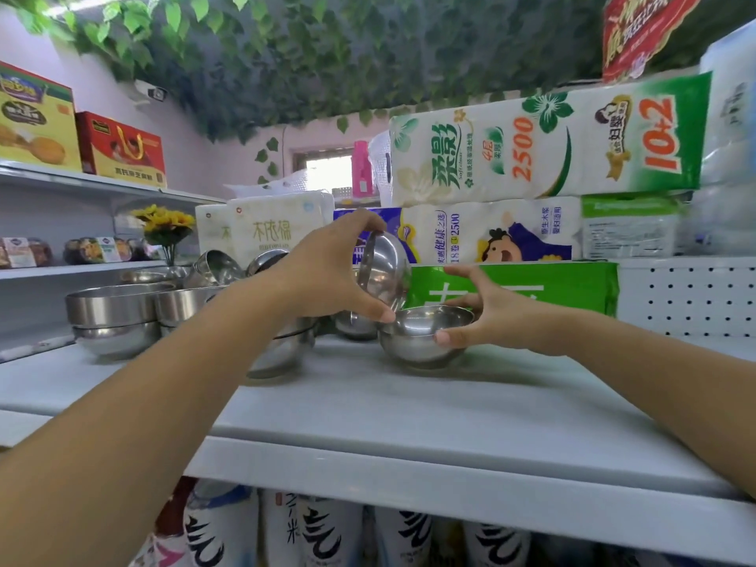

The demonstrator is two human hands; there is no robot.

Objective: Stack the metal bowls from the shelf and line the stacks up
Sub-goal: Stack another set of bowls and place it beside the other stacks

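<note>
Shelf (409, 407) first: what's on it?
Upright bowl (425, 341), gripped at the rim by the right hand (495, 317).
And the left hand (327, 276)?
Pinching a tipped bowl (386, 268) on edge, just above the upright one; stacks (114, 317) stand further left.

We log: upright bowl (425, 337), shiny steel, mouth up, just in front of green pack (515, 288) | tilted bowl (384, 268) on edge above its left rim, mouth leftward | nested stack (114, 321) well left of pack | tipped bowls (217, 263) behind the stack
</note>
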